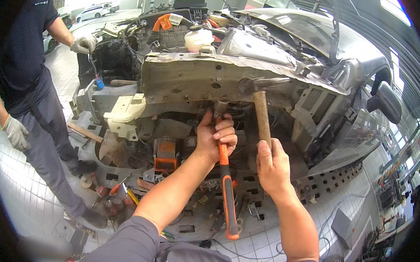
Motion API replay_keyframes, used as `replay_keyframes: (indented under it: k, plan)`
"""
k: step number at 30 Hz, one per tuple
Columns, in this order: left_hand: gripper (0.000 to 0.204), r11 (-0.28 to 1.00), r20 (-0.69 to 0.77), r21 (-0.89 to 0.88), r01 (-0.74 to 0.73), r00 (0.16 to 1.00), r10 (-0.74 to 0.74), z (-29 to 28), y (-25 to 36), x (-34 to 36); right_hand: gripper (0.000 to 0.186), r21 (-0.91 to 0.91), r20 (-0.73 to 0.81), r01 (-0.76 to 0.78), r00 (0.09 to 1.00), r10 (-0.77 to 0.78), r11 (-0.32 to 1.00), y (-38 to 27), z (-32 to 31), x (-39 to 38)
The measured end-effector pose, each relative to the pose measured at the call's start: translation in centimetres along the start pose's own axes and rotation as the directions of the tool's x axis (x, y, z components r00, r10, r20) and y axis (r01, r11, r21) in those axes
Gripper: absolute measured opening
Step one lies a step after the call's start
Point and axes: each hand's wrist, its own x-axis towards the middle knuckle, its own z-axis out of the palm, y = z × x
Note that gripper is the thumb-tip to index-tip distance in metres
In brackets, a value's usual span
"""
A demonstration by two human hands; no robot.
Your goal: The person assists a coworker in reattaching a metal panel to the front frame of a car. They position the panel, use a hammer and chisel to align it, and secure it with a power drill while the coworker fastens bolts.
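Observation:
My left hand point(213, 137) is wrapped round the upper handle of an orange-and-black hammer point(227, 189). Its metal head sits up at the lower edge of the bare inner fender panel point(184, 80), and its handle hangs down toward me. In my right hand point(273, 170) is a second hammer with a wooden handle point(262, 117), gripped low on the shaft. That hammer's dark head is in front of the panel, slightly blurred; whether it touches the metal I cannot tell. A cream-coloured bracket point(124, 112) juts out left of the panel.
At the left stands a co-worker point(36, 84) in grey gloves, one hand holding a blue-tipped tool point(99, 83). Under the stripped car front are an orange-and-black box point(166, 155), a wooden-handled tool point(85, 132) and screwdrivers on a perforated metal platform point(326, 180). A side mirror point(386, 102) projects at right.

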Motion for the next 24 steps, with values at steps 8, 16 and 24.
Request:
replay_keyframes:
  k: [8, 16, 24]
  plan:
    - [0.042, 0.997, 0.067, -0.053, 0.055, 0.996, -0.052, -0.2, 0.3, -0.2, 0.031, -0.178, -0.297, 0.119, 0.940, -0.168, 0.977, -2.9, -3.3, -0.2]
    - [0.040, 0.992, 0.109, -0.088, 0.089, 0.991, -0.079, -0.6, -0.1, -0.1, 0.026, -0.396, 0.063, 0.216, 0.976, -0.208, 0.892, -3.2, -7.3, 2.9]
    - [0.046, 0.995, 0.061, -0.093, 0.038, 0.998, -0.032, 0.0, -0.1, -0.2, 0.026, -0.541, 0.255, 0.246, 0.959, -0.122, 0.804, -2.6, -8.6, 7.6]
